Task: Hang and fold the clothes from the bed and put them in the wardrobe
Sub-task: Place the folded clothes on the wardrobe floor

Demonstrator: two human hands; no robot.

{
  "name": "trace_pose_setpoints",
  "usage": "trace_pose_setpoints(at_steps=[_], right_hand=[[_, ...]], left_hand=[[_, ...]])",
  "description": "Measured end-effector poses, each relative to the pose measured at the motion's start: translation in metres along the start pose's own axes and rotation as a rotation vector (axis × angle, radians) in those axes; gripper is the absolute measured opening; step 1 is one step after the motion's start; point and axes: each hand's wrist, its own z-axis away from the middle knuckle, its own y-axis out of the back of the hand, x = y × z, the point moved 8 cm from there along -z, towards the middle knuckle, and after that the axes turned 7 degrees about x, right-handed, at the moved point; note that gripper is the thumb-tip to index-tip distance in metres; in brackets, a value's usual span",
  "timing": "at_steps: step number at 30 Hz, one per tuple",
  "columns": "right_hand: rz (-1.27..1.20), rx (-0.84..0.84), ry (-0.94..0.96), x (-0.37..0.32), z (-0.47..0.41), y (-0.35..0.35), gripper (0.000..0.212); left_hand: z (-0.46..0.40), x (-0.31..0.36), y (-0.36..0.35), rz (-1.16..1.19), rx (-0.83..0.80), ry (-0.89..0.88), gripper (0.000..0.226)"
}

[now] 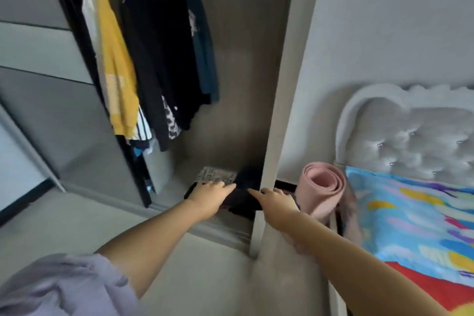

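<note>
Two big things fill my view: the open wardrobe (pixel 241 59) ahead and the bed (pixel 415 218) on the right, with its bright sheet of blue, yellow and red. I see a grey padded headboard (pixel 410 136) behind the bed. Hanging clothes (pixel 154 59) crowd the left side of the wardrobe: a yellow top, black ones, and a dark blue one. A rolled pink mat (pixel 324 187) stands between the wardrobe and the bed. Down on the wardrobe floor lies a dark folded garment (pixel 246 187), next to a grey patterned folded cloth (pixel 216 174). My left hand (pixel 211 194) lies flat on the folded pile, fingers straight. My right hand (pixel 275 199) reaches in with straight fingers touching the dark garment's right side. Neither hand grips anything.
</note>
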Motion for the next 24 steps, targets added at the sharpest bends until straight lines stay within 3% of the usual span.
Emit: trace_pose_setpoints(at_steps=[5,11,17,24], right_hand=[[-0.016,0.001,0.157,-0.102,-0.072,0.018,0.067],[-0.046,-0.074,0.284,-0.176,-0.134,0.015,0.072],[-0.094,-0.141,0.314,-0.183,-0.217,-0.021,0.084],[-0.253,-0.230,0.154,-0.135,-0.348,-0.083,0.087]], left_hand=[[0.037,-0.114,-0.009,0.028,-0.007,0.152,0.067],[0.050,-0.201,-0.042,0.049,-0.080,0.246,0.059],[-0.007,-0.251,-0.097,0.078,-0.161,0.239,0.059],[-0.148,-0.300,-0.163,0.119,-0.304,0.081,0.055]])
